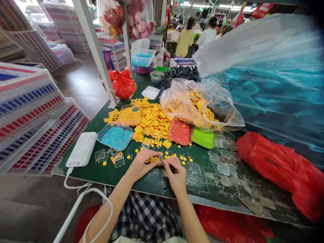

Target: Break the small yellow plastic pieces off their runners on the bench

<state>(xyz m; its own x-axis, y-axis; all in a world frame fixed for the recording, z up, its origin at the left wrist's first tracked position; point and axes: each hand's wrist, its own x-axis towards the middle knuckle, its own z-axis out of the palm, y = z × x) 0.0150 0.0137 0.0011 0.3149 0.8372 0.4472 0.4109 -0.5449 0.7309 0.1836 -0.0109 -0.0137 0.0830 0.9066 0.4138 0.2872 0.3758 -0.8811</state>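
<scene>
My left hand [140, 165] and my right hand [176, 173] meet over the near part of a dark green work table [149, 180]. Their fingertips close together above small yellow plastic pieces [153, 159], and whatever lies between them is hidden. Just beyond is a heap of yellow plastic shapes [152, 121]. Shallow trays of yellow beads [130, 115], blue beads [116, 137], red beads [180, 132] and green beads [203, 137] stand around the heap. Small transparent square sheets [101, 155] lie left of my hands.
A white power bank [82, 149] with a white cable sits at the table's left edge, beside stacked crates [37, 118]. A plastic bag of yellow shapes [199, 101] lies at the back. A red bag [275, 168] lies right. Two co-workers [184, 42] stand far off.
</scene>
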